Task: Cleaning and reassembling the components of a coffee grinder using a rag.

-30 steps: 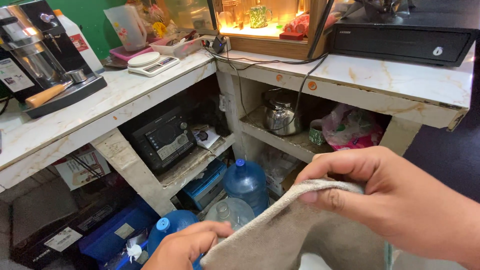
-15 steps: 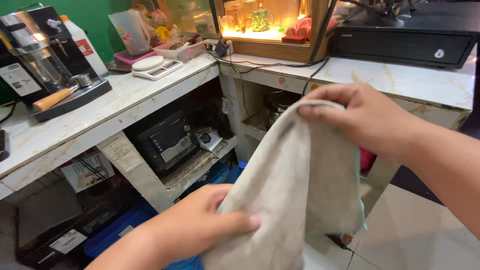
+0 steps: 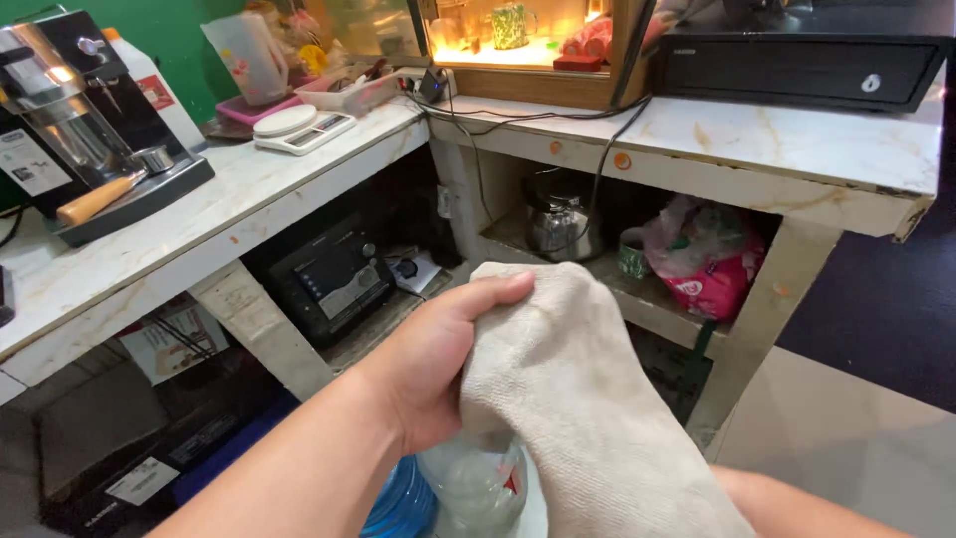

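Cloth (image 3: 588,408), beige and rough-woven, hangs mid-air ahead of the table (image 3: 757,139) corner, with the left hand (image 3: 438,369) gripping its upper edge, thumb laid across the top fold and the grip pressed tight on the fabric. Right hand barely shows, just a forearm at the bottom edge under the drape, so I cannot tell how its grip stands. Below sit clear water bottles (image 3: 473,488), while bare floor (image 3: 846,438) lies open to the right beside the table leg (image 3: 757,329).

Beige terry cloth (image 3: 578,399), crumpled at top, draping down to the lower right, held aloft
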